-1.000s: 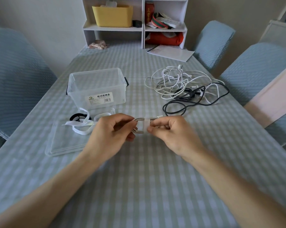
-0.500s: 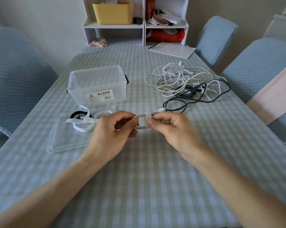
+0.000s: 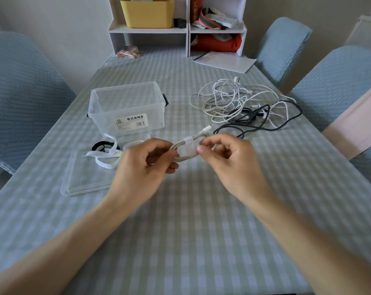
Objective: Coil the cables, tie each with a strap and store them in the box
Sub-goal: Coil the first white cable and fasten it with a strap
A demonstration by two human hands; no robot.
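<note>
**Hidden / cut off / unreadable**

Your left hand point(image 3: 145, 165) covers the coiled cable's point(image 3: 181, 145) 9 o'clock end; your right hand point(image 3: 227, 160) covers its 3 o'clock end. Strap point(image 3: 188, 146) underside out of sight. Box point(image 3: 127, 107) label small print unreadable. Shelf unit point(image 3: 178, 28) at 12 o'clock cropped by the top edge. Loose cables point(image 3: 244, 105) at 1 o'clock too tangled to count.

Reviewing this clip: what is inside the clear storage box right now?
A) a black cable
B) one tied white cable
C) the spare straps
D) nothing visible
D: the clear box looks empty, while the strapped coil is held between both hands.
</note>
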